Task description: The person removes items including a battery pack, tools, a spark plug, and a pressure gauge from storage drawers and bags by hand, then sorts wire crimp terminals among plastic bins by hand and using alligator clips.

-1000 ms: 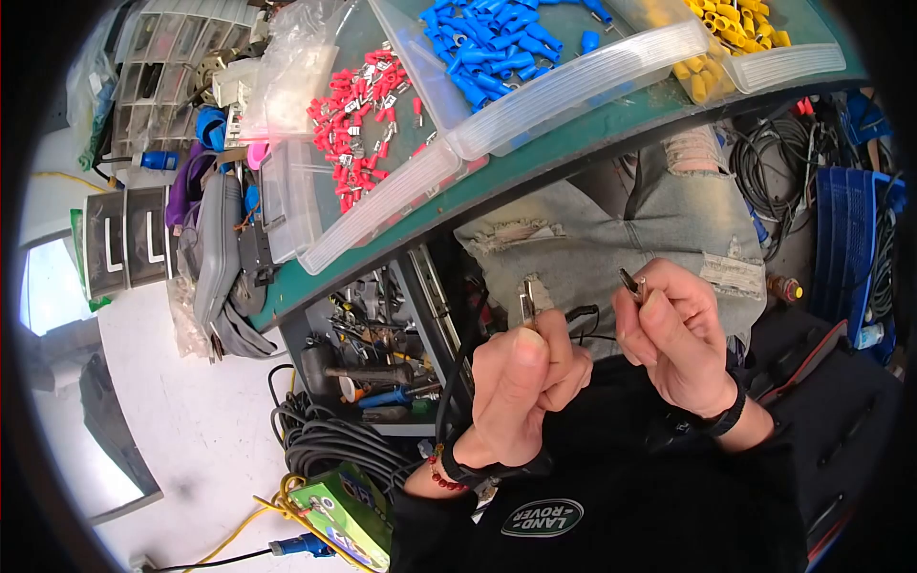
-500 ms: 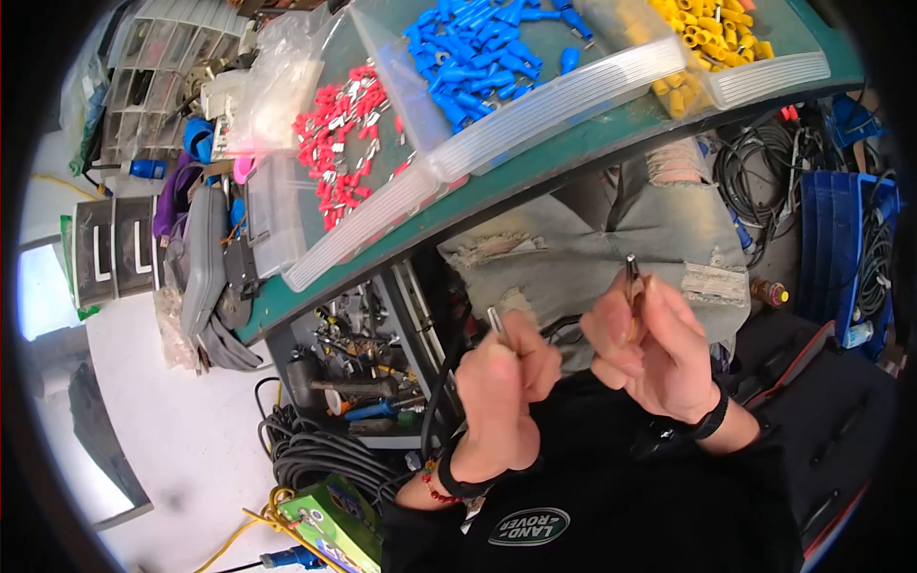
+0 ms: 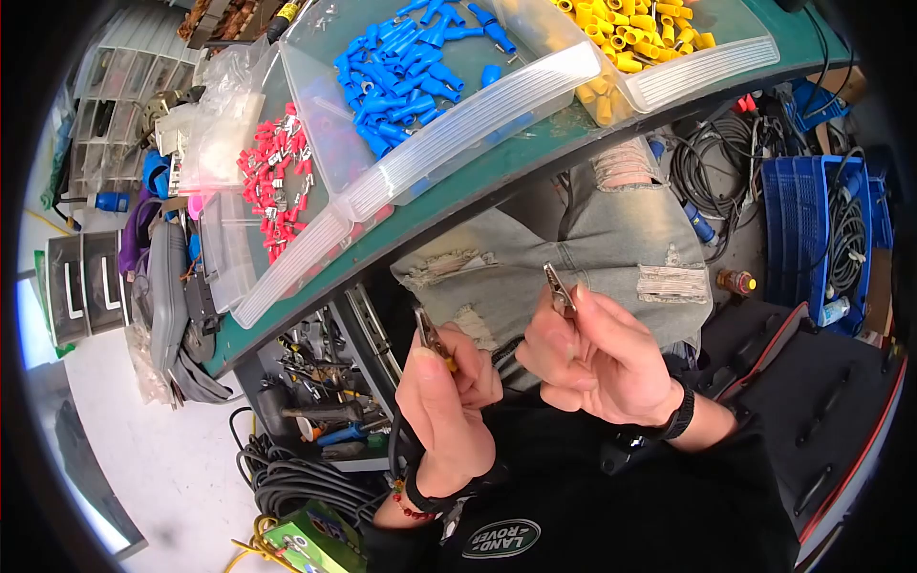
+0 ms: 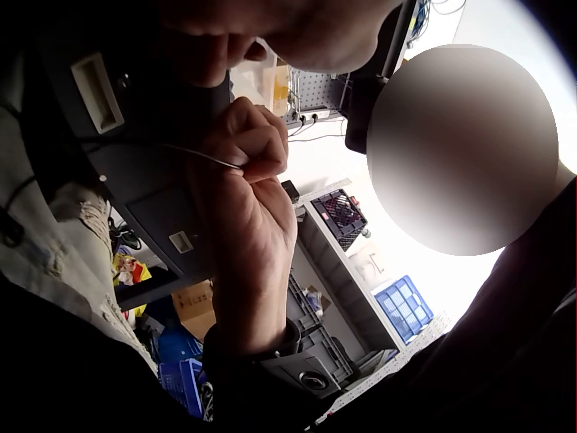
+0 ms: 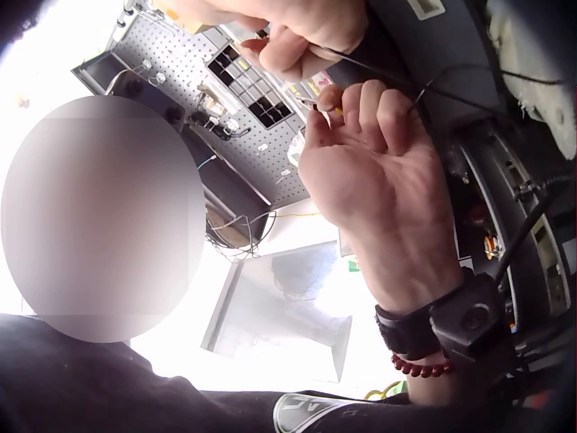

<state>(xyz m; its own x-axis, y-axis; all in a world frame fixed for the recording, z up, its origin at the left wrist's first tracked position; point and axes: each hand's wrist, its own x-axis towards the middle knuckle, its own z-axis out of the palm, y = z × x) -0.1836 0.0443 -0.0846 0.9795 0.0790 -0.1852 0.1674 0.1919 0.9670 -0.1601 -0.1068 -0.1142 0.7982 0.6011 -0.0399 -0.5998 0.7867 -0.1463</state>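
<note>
In the head view the left hand (image 3: 444,406) pinches a small metal alligator clip (image 3: 430,334) between thumb and fingers, its jaws pointing up and away. The right hand (image 3: 611,358) pinches a similar metal clip (image 3: 560,292), held a little higher and to the right. The two clips are apart, above the person's lap. A thin dark cable (image 5: 379,68) runs from the upper hand in the right wrist view, and a thin cable (image 4: 180,149) reaches the hand in the left wrist view. The fingers partly hide both clips.
On the green bench (image 3: 382,244) stand clear bins with red connectors (image 3: 277,181), blue connectors (image 3: 411,76) and yellow connectors (image 3: 635,29). Below it an open drawer (image 3: 330,382) holds tools. Coiled black cable (image 3: 296,477) lies lower left, and a blue crate (image 3: 812,229) stands at the right.
The head view has shifted, so bench and hands appear further left. The right hand's clip has turned and tilts up-left; the left hand's clip also tilts more to the left. Both stay pinched.
</note>
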